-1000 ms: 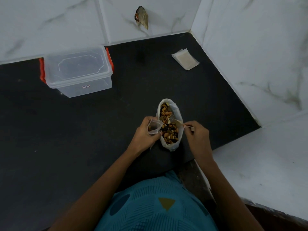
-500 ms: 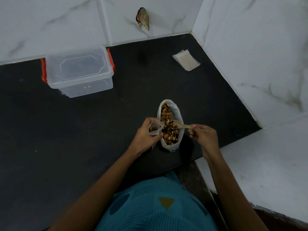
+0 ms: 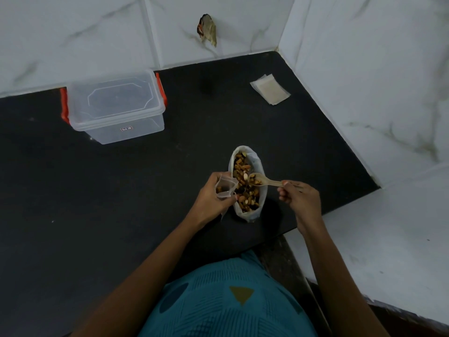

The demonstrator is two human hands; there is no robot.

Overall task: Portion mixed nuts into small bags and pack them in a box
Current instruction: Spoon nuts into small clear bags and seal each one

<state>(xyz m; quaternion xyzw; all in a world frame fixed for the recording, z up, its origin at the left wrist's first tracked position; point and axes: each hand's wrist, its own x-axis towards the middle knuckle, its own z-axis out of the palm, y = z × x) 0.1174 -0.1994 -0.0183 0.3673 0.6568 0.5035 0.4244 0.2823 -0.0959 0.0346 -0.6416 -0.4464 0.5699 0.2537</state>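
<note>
Right hand (image 3: pixel 301 198) is sitting farther right than a second ago, drawing the spoon (image 3: pixel 272 183) back. The spoon's bowl is carrying a few nuts (image 3: pixel 255 181) over the nut bag (image 3: pixel 258 161). Right fingers are pinching the handle. Left hand (image 3: pixel 209 203) is gripping one small bag (image 3: pixel 224 187), mouth open and a few nuts inside, touching the nut bag's left rim. One clear box (image 3: pixel 116 105), lid on, is standing well apart at back left of the counter (image 3: pixel 121 203). Spare bags (image 3: pixel 270 89) are lying back right.

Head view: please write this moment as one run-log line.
left hand: holds small clear plastic bag | right hand: holds pale beige spoon, nuts on it, over white bag of mixed nuts | clear lidded plastic box: lid on
</note>
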